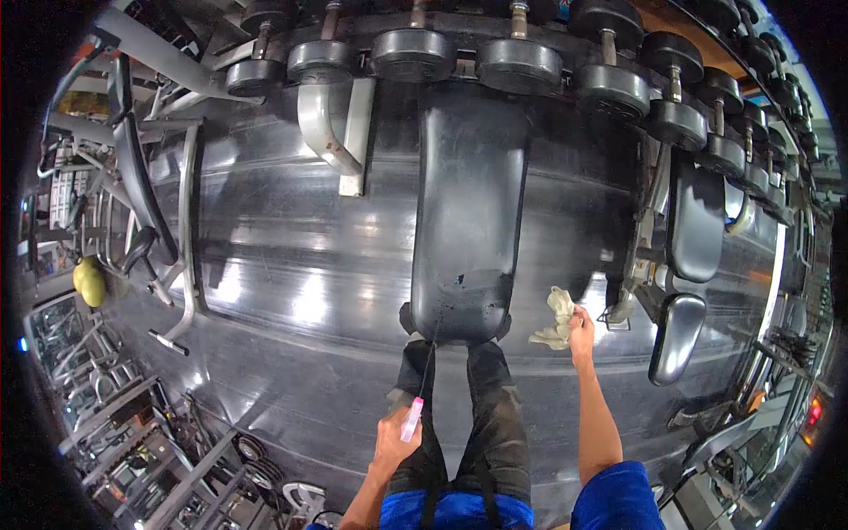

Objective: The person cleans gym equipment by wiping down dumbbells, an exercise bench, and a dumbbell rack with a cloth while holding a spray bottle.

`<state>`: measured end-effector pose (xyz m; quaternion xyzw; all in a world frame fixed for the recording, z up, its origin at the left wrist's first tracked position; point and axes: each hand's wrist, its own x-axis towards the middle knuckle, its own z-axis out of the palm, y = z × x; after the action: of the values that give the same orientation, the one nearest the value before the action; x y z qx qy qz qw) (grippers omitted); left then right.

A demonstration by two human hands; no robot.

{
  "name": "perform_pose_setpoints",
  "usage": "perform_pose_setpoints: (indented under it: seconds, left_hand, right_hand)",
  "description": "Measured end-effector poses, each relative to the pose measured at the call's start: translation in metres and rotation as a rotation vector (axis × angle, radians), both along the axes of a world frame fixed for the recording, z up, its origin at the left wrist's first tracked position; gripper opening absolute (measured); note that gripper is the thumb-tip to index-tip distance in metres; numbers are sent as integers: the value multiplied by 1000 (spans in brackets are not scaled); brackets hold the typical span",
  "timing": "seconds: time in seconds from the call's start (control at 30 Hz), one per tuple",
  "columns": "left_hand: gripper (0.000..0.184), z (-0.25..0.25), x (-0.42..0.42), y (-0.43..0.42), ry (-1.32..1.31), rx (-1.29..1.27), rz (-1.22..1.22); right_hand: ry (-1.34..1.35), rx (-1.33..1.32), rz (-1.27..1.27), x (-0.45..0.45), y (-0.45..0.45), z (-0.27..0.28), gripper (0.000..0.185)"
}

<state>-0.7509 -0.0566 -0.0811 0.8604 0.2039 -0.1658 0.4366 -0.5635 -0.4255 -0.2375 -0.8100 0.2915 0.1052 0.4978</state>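
A small pink and white bottle [412, 419] is gripped in my left hand [395, 442], held upright over my left thigh. My right hand [581, 336] is closed on a crumpled pale cloth [557, 320], which hangs in the air to the right of the bench. Between and beyond my hands a long black padded bench [469, 203] runs away from me. Its near end, close to my knees, has small dark marks or tears on the surface. Neither hand touches the bench.
Dumbbells [412, 56] line a rack past the bench's far end. A second padded bench [698, 216] stands at the right. Metal-framed machines [190, 212] fill the left side, with a yellow-green round object [89, 281] there. Dark flooring [300, 247] reflects the lights.
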Motion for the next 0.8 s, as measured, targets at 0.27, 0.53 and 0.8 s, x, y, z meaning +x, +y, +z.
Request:
perform_pose_setpoints:
  seconds: [0.27,0.53,0.8]
  left_hand:
    - [11,-9,8,-26,-89,-162,-113]
    - [15,-3,27,-27,-95,-279,-42]
    - [13,-5,26,-6,-150,-193,-92]
  right_hand:
    - [-36,896,-291,36,17,-26,38]
    - [-368,-181,344,136,127,-49,35]
    - [-272,-707,888,91,175,-40,38]
